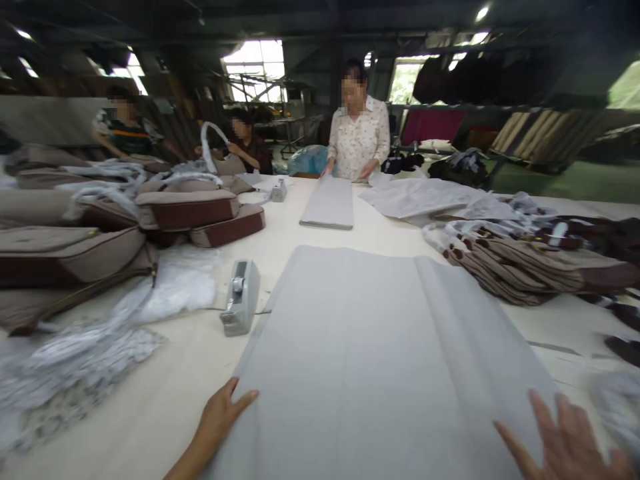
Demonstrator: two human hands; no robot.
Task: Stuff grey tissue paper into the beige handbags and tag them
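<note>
A large sheet of pale grey paper [380,347] lies flat on the cream table [165,400] in front of me. My left hand [220,417] rests at the sheet's near left edge, thumb apart from the fingers, holding nothing I can see. My right hand [565,443] lies on the sheet's near right corner with its fingers spread flat; it is a little blurred. A grey tape dispenser [241,297] stands just left of the sheet.
Brown and beige cushions [100,233] are stacked at the left, with crumpled white wrapping [90,340] near them. Striped brown cushions [525,267] lie at the right. Across the table a person [357,130] handles another grey sheet [329,202]; two more people sit at the far left.
</note>
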